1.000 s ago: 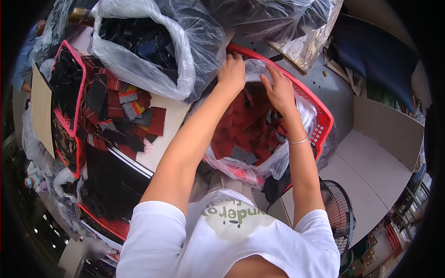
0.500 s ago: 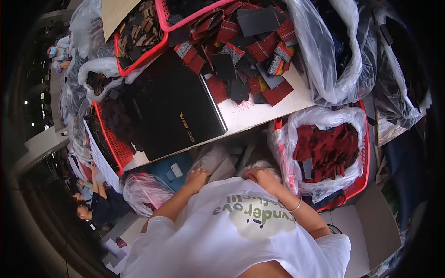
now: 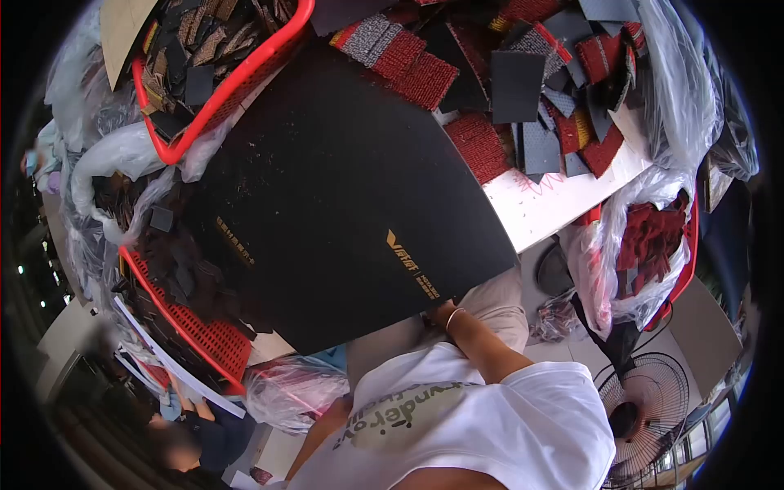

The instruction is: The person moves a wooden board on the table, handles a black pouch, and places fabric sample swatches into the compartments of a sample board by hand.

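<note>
Black rectangular board with gold lettering (image 3: 343, 196) meets the bare right hand (image 3: 442, 314) at its near edge, that grip too hidden to tell, the left hand out of sight, and spreads across the white tabletop (image 3: 531, 211) toward heaped red and grey textured pieces (image 3: 420, 79).

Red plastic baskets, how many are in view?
3: one upper-left red plastic basket, one lower-left perforated red basket, and one bag-lined red basket at far right. Others may be hidden.

fan (image 3: 645, 420): lower right | cardboard (image 3: 712, 343): beside fan | red basket (image 3: 168, 152): upper left, holding scraps (image 3: 214, 37) | dark-clad person (image 3: 215, 437): lower left
</note>
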{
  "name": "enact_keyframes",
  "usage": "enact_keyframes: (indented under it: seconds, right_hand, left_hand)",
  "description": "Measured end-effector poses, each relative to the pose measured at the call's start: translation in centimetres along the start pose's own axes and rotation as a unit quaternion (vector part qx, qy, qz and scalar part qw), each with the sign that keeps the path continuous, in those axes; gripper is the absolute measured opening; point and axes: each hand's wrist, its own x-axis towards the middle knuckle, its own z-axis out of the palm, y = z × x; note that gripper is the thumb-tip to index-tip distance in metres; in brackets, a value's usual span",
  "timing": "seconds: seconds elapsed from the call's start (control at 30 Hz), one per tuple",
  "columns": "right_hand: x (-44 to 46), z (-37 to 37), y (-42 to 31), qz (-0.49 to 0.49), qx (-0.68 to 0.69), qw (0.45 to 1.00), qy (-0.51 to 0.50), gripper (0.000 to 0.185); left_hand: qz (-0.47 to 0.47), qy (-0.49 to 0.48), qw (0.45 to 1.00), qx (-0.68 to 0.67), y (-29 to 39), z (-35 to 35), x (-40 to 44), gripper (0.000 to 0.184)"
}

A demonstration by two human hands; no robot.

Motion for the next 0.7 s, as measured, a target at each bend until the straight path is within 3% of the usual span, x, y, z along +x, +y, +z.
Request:
enact_keyframes:
  seconds: [0.13, 0.27, 0.37, 0.47, 0.53, 0.63, 0.7]
  right_hand:
    - [-0.6, -0.5, -0.4, 0.010, 0.015, 0.991, -0.131, 0.035]
    - [-1.2, -1.4, 0.5, 0.022, 0.002, 0.985, -0.172, 0.035]
    - [-1.6, -2.7, 1.0, 0.023, -0.010, 0.982, -0.185, 0.035]
    - [-2.3, -5.0, 2.1, 0.022, -0.022, 0.981, -0.192, 0.035]
    - [-2.6, -7.0, 3.0, 0.022, -0.033, 0.981, -0.189, 0.035]
    - [-3.3, -10.6, 4.7, 0.029, -0.050, 0.982, -0.179, 0.035]
    - [-4.0, -12.9, 5.7, 0.038, -0.062, 0.983, -0.170, 0.035]
  left_hand:
    - [0.042, 0.092, 0.985, 0.138, 1.1, 1.5, 2.1, 0.030]
    - [0.121, 0.176, 0.947, 0.241, 5.2, -1.4, 1.9, 0.024]
    - [0.217, 0.218, 0.951, -0.004, 12.7, -5.1, -1.4, 0.017]
    - [0.432, 0.423, 0.796, 0.019, 15.6, -7.5, -2.3, 0.019]
    - [0.464, 0.543, 0.693, 0.099, 18.1, -9.7, -2.0, 0.026]
    - [0.439, 0.587, 0.664, 0.149, 18.8, -11.0, 1.5, 0.052]
    - [0.399, 0.594, 0.675, 0.180, 19.2, -10.8, 3.1, 0.061]
